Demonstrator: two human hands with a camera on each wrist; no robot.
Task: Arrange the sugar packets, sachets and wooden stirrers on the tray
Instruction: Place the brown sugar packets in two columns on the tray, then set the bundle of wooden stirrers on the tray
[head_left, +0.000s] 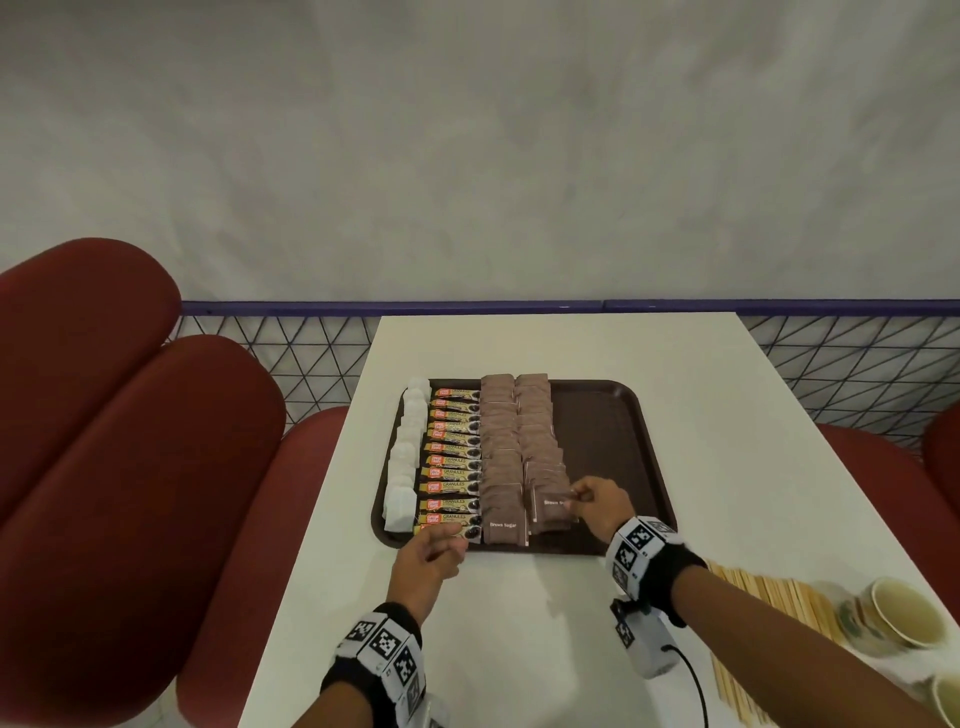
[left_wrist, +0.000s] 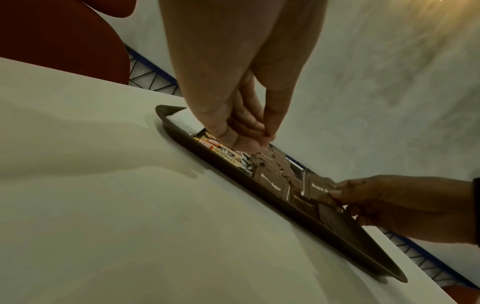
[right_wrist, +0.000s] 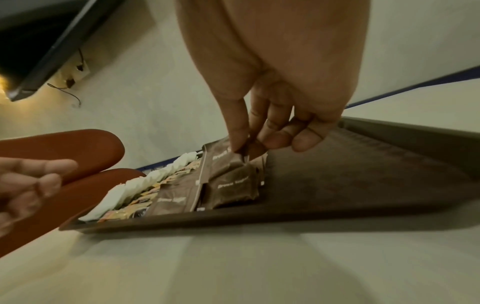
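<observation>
A dark brown tray (head_left: 602, 441) lies on the white table. It holds a column of white sugar packets (head_left: 408, 452), a column of granules sachets (head_left: 452, 457) and two columns of brown sugar packets (head_left: 514, 441). My right hand (head_left: 574, 499) pinches the right end of a brown sugar packet (head_left: 550, 512) at the front of the right-hand brown column, lifted at a tilt (right_wrist: 223, 160). My left hand (head_left: 452, 540) is at the tray's front left rim, thumb and fingertips bunched on the nearest granules sachet (head_left: 441, 528). Wooden stirrers (head_left: 769, 592) lie off the tray, behind my right forearm.
The tray's right third (right_wrist: 363, 174) is bare. Two cups (head_left: 909, 618) stand at the table's near right beside the stirrers. Red padded seats (head_left: 104, 441) flank the table, and a wire fence (head_left: 291, 353) with a blue rail runs behind it.
</observation>
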